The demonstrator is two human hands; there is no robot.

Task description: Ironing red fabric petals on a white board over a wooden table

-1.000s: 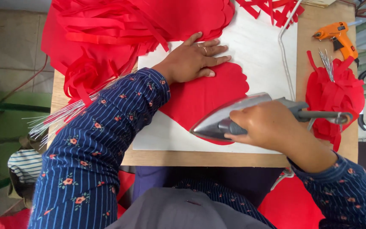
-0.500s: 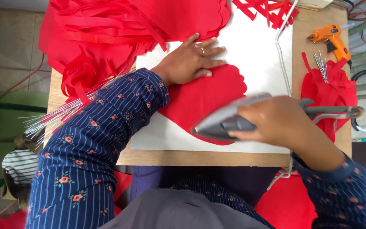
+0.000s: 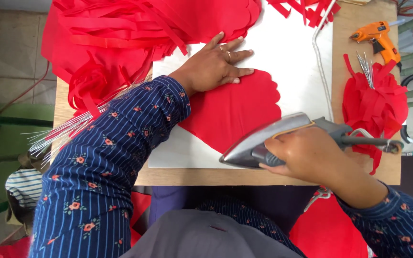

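Right hand [image 3: 311, 155] clamped on iron [image 3: 264, 143] at red sheet's [image 3: 235, 112] near-right edge; left hand [image 3: 216, 64] flat, fingers spread, pins its far-left edge.

Bright, even daylight-type light, no single hard source visible. Shadows soft and short: faint one under the left hand [image 3: 213, 64] on the white board [image 3: 292, 52], darker band below the table edge [image 3: 225, 179]. Mild sheen on the iron [image 3: 264, 143] soleplate, no blown glare. White board near clipping. Focus decent at centre; slight motion softness on the right hand [image 3: 311, 155]. Wide-angle bend at edges, corners softer.
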